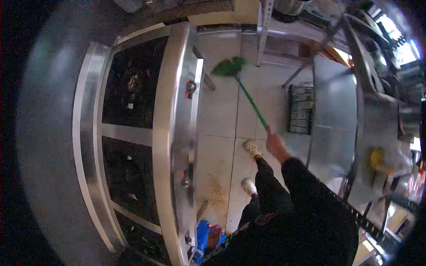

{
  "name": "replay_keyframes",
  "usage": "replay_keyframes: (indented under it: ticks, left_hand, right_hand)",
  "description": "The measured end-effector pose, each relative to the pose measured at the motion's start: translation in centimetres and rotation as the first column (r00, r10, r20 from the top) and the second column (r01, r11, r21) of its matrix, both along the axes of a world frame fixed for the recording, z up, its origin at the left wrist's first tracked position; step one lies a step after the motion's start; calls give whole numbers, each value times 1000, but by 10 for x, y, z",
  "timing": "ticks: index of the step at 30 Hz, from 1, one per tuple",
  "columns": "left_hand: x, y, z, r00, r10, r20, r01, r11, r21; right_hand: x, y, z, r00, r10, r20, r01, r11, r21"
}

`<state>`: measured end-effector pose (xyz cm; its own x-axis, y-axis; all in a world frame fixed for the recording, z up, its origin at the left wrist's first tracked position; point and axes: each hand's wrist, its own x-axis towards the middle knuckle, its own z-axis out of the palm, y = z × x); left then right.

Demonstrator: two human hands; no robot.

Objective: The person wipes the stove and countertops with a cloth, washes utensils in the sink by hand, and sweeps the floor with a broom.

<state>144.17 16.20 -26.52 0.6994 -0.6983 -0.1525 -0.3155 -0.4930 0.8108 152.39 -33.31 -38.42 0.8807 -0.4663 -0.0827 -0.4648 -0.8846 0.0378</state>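
One of two hands visible: right hand wrapped round green broom; left hand: cannot tell.

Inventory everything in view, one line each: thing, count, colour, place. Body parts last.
Broom: 1, green, centre, head toward the top
Steel unit: 1, silver with dark recessed sections, left
Knobs: at least 2, red and metallic, on the unit's right side
Floor tiles: several, pale, centre
Smear: 1, brown, floor, lower centre
Blue object: 1, blue, bottom, by the unit; identity unclear
Wire crate: 1, black, right of centre
Metal panel: 1, grey, right of the crate
Yellow item: 1, yellow, right, blurred
Right-edge clutter: uncountable, mixed colours, blurred
Right hand: 1, bare, gripping the broom handle
Sleeve: 1, black, lower right
Shoes: 2, whitish, centre
Left hand: not in view
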Motion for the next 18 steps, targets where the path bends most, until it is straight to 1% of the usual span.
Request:
replay_keyframes:
  ticks: [1, 2, 3, 4, 5, 6, 7, 8, 9, 10, 11, 12, 13, 14, 15, 16, 17, 18]
  left_hand:
    - [-20, 30, -26, 1000, -15, 8, 15, 1000, -24]
    - [-35, 65, -52, 994, -50, -93, 55, 997, 57]
    - [-47, 90, -73, 977, -70, -204, 99, 985, 138]
    - [-33, 137, -90, 946, -74, -317, 147, 965, 215]
    - [-81, 139, -113, 902, -65, -426, 201, 938, 282]
    - [-104, 154, -133, 853, -44, -520, 252, 907, 337]
    - [-102, 146, -109, 862, -325, -389, 473, 792, 386]
    - [-131, 172, -135, 863, -316, -395, 466, 800, 378]
    - [-137, 201, -149, 582, 122, -804, 166, 950, 264]
    - [-138, 204, -140, -29, 332, -943, -172, 927, 332]
    - [-143, 207, -145, -643, 213, -736, -374, 751, 544]
    - [-143, 211, -155, -645, 209, -735, -372, 754, 541]
    - [-117, 222, -157, -608, 275, -745, -290, 796, 531]
    - [-178, 213, -132, -566, 335, -753, -206, 827, 522]
    - [-136, 201, -110, -524, 390, -757, -119, 847, 519]
    - [-89, 160, -48, -481, 447, -754, -29, 852, 523]
    - [-49, 76, 12, -430, 497, -753, 57, 848, 527]
    - [-61, 75, -2, -445, 500, -743, 50, 842, 537]
  right_hand:
    - [-25, 19, 46, 988, -140, -69, 152, 959, 237]
    - [-49, 43, 93, 953, -252, -166, 301, 837, 457]
    - [-100, 62, 90, 931, -340, -133, 339, 672, 658]
    - [-144, 73, 89, 897, -424, -124, 334, 467, 819]
    - [-151, 73, 136, 868, -414, -276, 410, 281, 868]
    - [-156, 68, 195, 833, -371, -410, 472, 93, 876]
    - [-170, 64, 218, 820, -380, -429, 446, -47, 894]
    - [-181, 59, 236, 802, -385, -456, 416, -188, 890]
    - [-180, 59, 263, 804, -379, -458, 422, -178, 889]
    - [-174, 60, 289, 780, -403, -478, 457, -155, 876]
    - [-167, 58, 300, 755, -429, -496, 490, -134, 862]
    - [-157, 52, 288, 754, -432, -495, 491, -129, 861]
    - [-147, 40, 256, 837, -435, -331, 372, 10, 928]
    - [-134, 24, 217, 898, -409, -160, 239, 150, 959]
    - [-120, 5, 183, 935, -354, 3, 103, 279, 955]
    - [-105, -12, 163, 949, -276, 152, -36, 386, 922]
    - [-54, -13, 173, 948, -296, 112, 99, 613, 784]
    - [-14, -36, 143, 955, -285, 84, 106, 592, 799]
